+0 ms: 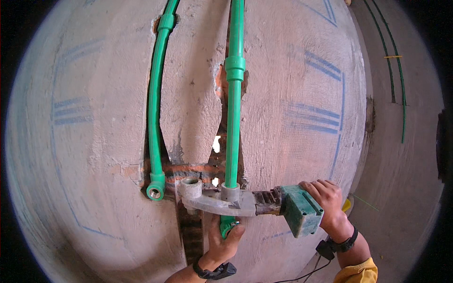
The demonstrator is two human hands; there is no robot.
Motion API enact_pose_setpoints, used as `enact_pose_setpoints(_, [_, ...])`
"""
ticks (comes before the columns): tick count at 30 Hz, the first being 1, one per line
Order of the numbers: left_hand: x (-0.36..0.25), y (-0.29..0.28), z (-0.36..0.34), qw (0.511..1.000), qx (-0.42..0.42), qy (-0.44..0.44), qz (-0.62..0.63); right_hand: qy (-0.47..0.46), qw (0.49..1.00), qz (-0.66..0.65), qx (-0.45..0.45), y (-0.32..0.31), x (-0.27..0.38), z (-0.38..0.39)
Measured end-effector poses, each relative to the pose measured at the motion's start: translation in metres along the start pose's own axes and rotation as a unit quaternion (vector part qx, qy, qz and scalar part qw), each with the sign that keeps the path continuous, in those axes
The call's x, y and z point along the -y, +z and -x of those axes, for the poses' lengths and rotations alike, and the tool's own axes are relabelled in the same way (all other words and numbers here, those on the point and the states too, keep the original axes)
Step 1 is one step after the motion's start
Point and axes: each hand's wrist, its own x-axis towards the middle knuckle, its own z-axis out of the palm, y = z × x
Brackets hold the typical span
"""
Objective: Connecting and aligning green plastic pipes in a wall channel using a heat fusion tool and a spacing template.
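My right hand [330, 203] grips the green body of a pipe welding iron [299, 210], held level against the plastered wall. Its flat grey heating plate [212, 203] reaches left, with one grey socket pushed over the lower end of the right green pipe [233, 122] and a second, empty socket [191, 187] further left. Under the plate, my left hand [224, 243] presses a small green fitting [227, 226] up against the plate's underside. The left green pipe [155, 108] ends in an elbow fitting [155, 188] next to the plate's tip.
Both pipes run up chased grooves in the grey plaster wall [94, 141], with red brick showing in the cut [188, 170]. Blue chalk lines [314, 118] mark the plaster. A black cord [306, 273] hangs below the iron. Thin green cables [401, 94] run along the right side wall.
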Motion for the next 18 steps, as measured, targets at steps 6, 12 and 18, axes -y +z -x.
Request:
enact_pose_setpoints(6, [0.0, 0.002, -0.002, 0.998, -0.018, 0.052, -0.03, 0.006, 1.0, -0.005, 0.021, 0.001, 0.0, -0.002])
enact_pose_setpoints(12, [0.001, -0.005, -0.001, 1.0, 0.017, 0.015, -0.004, 0.006, 1.0, -0.013, 0.026, 0.006, -0.001, -0.004])
enact_pose_setpoints(18, [0.004, -0.005, 0.001, 1.0, 0.017, 0.001, 0.018, 0.043, 0.998, -0.015, 0.044, 0.008, 0.004, -0.005])
